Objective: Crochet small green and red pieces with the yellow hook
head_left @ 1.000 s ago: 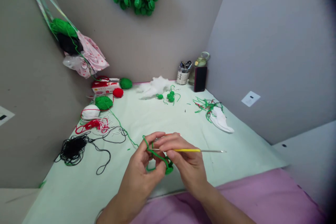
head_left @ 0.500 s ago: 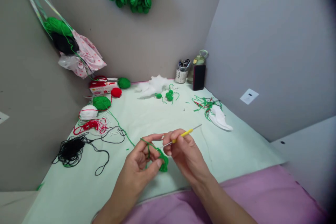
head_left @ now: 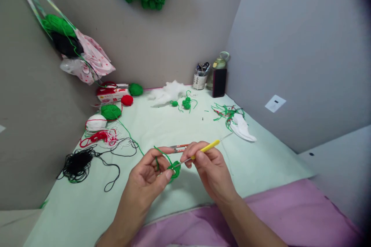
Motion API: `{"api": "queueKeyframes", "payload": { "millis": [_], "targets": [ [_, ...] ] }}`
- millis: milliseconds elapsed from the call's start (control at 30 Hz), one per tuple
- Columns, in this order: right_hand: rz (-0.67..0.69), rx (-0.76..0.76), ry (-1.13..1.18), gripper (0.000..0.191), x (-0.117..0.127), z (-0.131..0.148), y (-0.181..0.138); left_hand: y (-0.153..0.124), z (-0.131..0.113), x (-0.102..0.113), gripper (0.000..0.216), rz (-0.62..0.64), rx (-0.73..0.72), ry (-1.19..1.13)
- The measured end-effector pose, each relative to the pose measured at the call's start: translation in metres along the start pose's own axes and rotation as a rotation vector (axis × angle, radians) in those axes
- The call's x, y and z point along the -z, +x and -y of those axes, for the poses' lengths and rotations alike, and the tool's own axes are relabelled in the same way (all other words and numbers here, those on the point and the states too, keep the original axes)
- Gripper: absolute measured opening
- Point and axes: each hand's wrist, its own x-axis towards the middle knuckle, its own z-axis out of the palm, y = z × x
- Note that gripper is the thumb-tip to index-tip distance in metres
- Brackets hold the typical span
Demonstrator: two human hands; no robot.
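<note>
My left hand (head_left: 146,175) pinches a small green crochet piece (head_left: 175,170) between thumb and fingers, with green yarn looped over its forefinger. That strand runs back across the table to a green yarn ball (head_left: 110,112). My right hand (head_left: 211,170) is closed on a crochet hook (head_left: 205,149) with a yellow handle; its metal tip points into the green piece and its tail points up and to the right. Small scissors (head_left: 178,147) lie on the table just behind my fingers.
A black yarn tangle (head_left: 78,164), red and white yarn (head_left: 100,137), a white ball (head_left: 95,122) and a red ball (head_left: 126,100) lie at left. White stuffing (head_left: 169,92), a pot of tools (head_left: 199,79), a dark phone (head_left: 219,82) and yarn scraps (head_left: 228,114) sit behind. Pink cloth (head_left: 261,220) covers the near edge.
The hook swung from lying level, pointing right, to slanting up to the right with its tip in the green piece. Both hands shifted slightly and the view tilted a little.
</note>
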Motion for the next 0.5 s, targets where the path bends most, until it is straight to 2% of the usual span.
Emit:
{"api": "queueKeyframes", "payload": {
  "millis": [367,500],
  "targets": [
    [0.023,0.207,-0.309,0.018,0.003,0.002,-0.005,-0.006,0.000,-0.004,0.025,-0.102,-0.068,0.170],
    [0.071,0.341,-0.513,0.019,0.000,0.008,-0.009,-0.009,0.003,-0.004,0.024,-0.160,-0.179,0.326]
  ]
}}
